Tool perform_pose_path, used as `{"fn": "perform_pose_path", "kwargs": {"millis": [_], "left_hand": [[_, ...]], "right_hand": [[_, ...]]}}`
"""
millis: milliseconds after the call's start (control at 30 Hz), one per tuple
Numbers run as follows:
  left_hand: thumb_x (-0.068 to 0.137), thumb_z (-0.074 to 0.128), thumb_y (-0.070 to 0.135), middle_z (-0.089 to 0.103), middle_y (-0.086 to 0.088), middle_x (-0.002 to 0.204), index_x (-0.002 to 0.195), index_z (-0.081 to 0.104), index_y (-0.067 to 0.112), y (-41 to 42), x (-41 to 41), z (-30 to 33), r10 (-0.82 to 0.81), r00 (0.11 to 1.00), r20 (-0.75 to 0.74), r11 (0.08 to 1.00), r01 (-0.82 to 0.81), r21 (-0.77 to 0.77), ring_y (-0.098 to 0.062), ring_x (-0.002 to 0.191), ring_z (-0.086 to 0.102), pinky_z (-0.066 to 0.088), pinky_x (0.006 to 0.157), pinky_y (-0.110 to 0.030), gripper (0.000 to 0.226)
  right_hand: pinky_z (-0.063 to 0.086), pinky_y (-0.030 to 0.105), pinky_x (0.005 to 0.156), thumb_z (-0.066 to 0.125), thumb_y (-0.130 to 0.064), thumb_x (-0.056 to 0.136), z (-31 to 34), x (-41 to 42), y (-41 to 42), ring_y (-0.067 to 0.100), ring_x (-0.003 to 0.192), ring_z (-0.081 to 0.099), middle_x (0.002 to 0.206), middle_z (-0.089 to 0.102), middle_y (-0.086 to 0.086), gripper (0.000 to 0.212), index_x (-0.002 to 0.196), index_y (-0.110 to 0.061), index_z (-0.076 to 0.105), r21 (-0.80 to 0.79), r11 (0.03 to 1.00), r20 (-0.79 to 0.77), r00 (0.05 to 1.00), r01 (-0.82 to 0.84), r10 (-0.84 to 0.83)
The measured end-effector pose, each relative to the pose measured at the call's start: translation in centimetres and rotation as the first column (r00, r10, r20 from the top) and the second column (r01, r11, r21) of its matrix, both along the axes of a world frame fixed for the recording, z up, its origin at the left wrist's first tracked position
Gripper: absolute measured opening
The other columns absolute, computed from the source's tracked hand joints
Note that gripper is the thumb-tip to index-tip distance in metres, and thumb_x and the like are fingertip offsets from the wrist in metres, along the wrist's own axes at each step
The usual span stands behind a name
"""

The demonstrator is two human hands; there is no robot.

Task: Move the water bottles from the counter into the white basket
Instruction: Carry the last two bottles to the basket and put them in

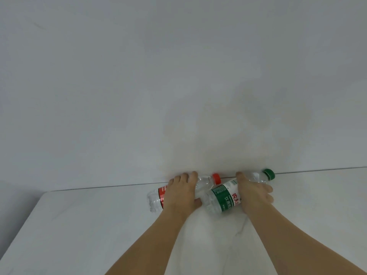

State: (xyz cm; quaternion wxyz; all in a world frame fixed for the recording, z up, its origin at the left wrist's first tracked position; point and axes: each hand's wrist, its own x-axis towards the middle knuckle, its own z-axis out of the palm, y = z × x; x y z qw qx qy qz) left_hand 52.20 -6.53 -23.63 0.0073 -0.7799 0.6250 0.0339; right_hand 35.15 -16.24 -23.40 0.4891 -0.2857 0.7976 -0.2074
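Both lying at far edge of white marble counter [99,225], long axes left-right: left hand [181,192] wrapped around clear red-capped plastic bottle [204,182], right hand [253,192] around clear green-capped plastic bottle [222,197]. White basket not in view.

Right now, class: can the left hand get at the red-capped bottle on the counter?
Probably yes: the left hand already wraps the red-capped bottle lying on the counter; nothing blocks it, though the green-capped bottle lies close alongside.

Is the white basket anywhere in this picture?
No: only the white counter, the wall, and two bottles show, the red-capped bottle and the green-capped bottle, one in each hand.
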Motion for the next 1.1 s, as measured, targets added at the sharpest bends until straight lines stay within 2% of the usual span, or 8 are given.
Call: {"fn": "perform_pose_path", "kwargs": {"millis": [133, 233, 300, 367, 533, 733, 933, 1100], "left_hand": [[0.077, 0.072, 0.050, 0.051, -0.007, 0.138, 0.146, 0.031, 0.021, -0.1, 0.1, -0.3, 0.012, 1.000, -0.014, 1.000, -0.012, -0.004, -0.029, 0.122, 0.051, 0.039, 0.104, -0.039, 0.085], [0.073, 0.075, 0.046, 0.054, -0.005, 0.131, 0.142, 0.034, 0.021, -0.4, -0.1, 0.2, 0.025, 0.999, -0.034, 1.000, -0.024, 0.016, -0.028, 0.115, 0.055, 0.043, 0.097, -0.038, 0.083], [0.071, 0.077, 0.040, 0.058, -0.004, 0.122, 0.135, 0.038, 0.022, -0.4, 0.1, 1.4, 0.042, 0.991, -0.127, 0.997, -0.034, 0.068, -0.028, 0.106, 0.059, 0.048, 0.088, -0.036, 0.078], [0.069, 0.078, 0.036, 0.059, -0.003, 0.114, 0.130, 0.039, 0.023, 0.2, 0.1, 3.0, 0.052, 0.970, -0.239, 0.990, -0.020, 0.137, -0.027, 0.099, 0.062, 0.051, 0.079, -0.034, 0.073], [0.067, 0.078, 0.038, 0.052, 0.009, 0.114, 0.133, 0.036, 0.038, 4.8, -0.6, 6.4, 0.114, 0.838, -0.534, 0.987, -0.158, -0.038, -0.016, 0.102, 0.057, 0.048, 0.078, -0.029, 0.077], [0.068, 0.082, 0.026, 0.063, 0.010, 0.106, 0.108, 0.047, 0.042, 11.0, -0.9, 12.7, 0.203, 0.419, -0.885, 0.807, -0.583, -0.091, -0.014, 0.098, 0.065, 0.056, 0.077, -0.034, 0.056], [0.068, 0.082, 0.019, 0.065, 0.002, 0.110, 0.111, 0.050, 0.035, 17.7, -1.4, 22.0, 0.027, 0.319, -0.947, 0.665, -0.714, -0.221, -0.020, 0.101, 0.066, 0.057, 0.075, -0.033, 0.055], [0.064, 0.079, 0.042, 0.067, 0.008, 0.106, 0.108, 0.053, 0.038, 25.9, -0.2, 30.3, -0.068, 0.393, -0.917, 0.535, -0.762, -0.366, -0.015, 0.098, 0.069, 0.059, 0.078, -0.034, 0.051]], "right_hand": [[0.045, 0.040, 0.072, 0.072, -0.056, 0.066, 0.2, 0.0, 0.0, 0.029, 0.086, 0.039, 0.120, 0.039, 0.020, 0.086, 0.124, -0.007, 0.031, 0.007, 1.000, 0.031, 0.999, 0.013, -0.013], [0.052, 0.044, 0.080, 0.074, -0.051, 0.065, 0.8, -0.8, 0.3, 0.032, 0.093, 0.048, 0.120, 0.044, 0.020, 0.084, 0.123, -0.007, 0.033, 0.005, 0.999, 0.142, 0.989, 0.033, -0.033], [0.057, 0.047, 0.078, 0.077, -0.035, 0.069, 1.4, -2.1, 1.2, 0.035, 0.096, 0.060, 0.119, 0.054, 0.022, 0.076, 0.125, -0.007, 0.035, -0.008, 0.997, 0.391, 0.918, 0.082, -0.072], [0.057, 0.040, 0.061, 0.076, -0.015, 0.074, 2.5, -4.0, 3.1, 0.032, 0.085, 0.066, 0.114, 0.062, 0.021, 0.072, 0.135, -0.012, 0.038, 0.000, 0.984, 0.629, 0.765, 0.176, -0.137], [0.048, 0.032, 0.051, 0.074, -0.011, 0.077, 5.1, -6.9, 7.4, 0.025, 0.072, 0.059, 0.092, 0.058, 0.008, 0.051, 0.121, -0.017, 0.050, -0.110, 0.953, 0.723, 0.681, 0.281, -0.117], [0.049, 0.034, 0.064, 0.076, -0.020, 0.075, 12.1, -5.9, 11.6, 0.024, 0.075, 0.062, 0.086, 0.063, 0.003, 0.030, 0.100, -0.020, 0.060, -0.386, 0.909, 0.671, 0.723, 0.155, 0.162], [0.053, 0.038, 0.070, 0.075, -0.031, 0.065, 22.2, -2.4, 17.5, 0.019, 0.074, 0.067, 0.080, 0.069, -0.004, 0.024, 0.083, -0.026, 0.060, -0.688, 0.715, 0.444, 0.705, -0.128, 0.553], [0.052, 0.035, 0.075, 0.074, -0.033, 0.070, 29.5, 0.9, 25.3, 0.017, 0.083, 0.068, 0.081, 0.071, -0.009, 0.020, 0.085, -0.031, 0.060, -0.820, 0.517, 0.262, 0.643, -0.244, 0.719]]}}
